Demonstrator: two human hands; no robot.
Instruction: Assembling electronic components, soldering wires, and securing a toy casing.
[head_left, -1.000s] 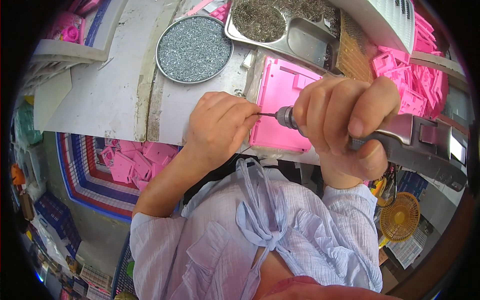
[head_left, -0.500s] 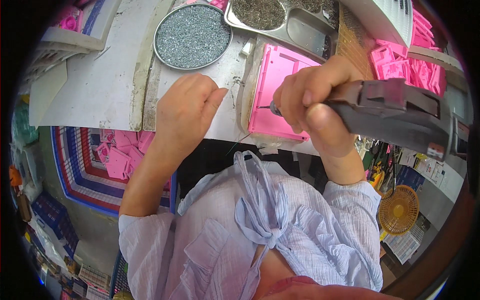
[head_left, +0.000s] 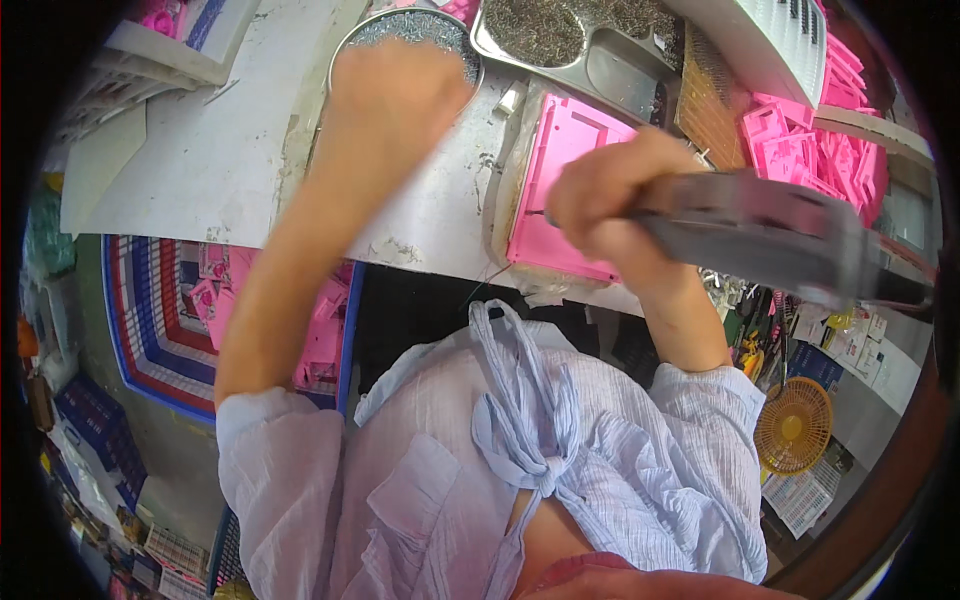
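Note:
My left hand (head_left: 395, 90) is over the round metal dish (head_left: 481, 76) of small silvery metal pins (head_left: 430, 27); it is blurred and its fingertips are hidden. My right hand (head_left: 615, 195) grips a dark electric screwdriver (head_left: 765, 230), held roughly level with its body pointing right. Its thin bit points left, over a pink plastic panel (head_left: 540, 245) lying on a pale pad (head_left: 500, 225) at the table's front edge. Whether the bit touches the panel I cannot tell. My right hand covers part of the panel.
Behind the panel stands a steel tray (head_left: 615, 72) with small brownish metal parts. Pink plastic parts (head_left: 800, 150) pile up at the far right, beside a white slotted box (head_left: 755, 45). Below the table at left is a striped basket (head_left: 118, 300) holding pink parts; a yellow basket (head_left: 795, 425) sits lower right.
My left hand has moved away from my body, from the near side of the dish to over it. My right hand and the screwdriver have shifted slightly and are now blurred.

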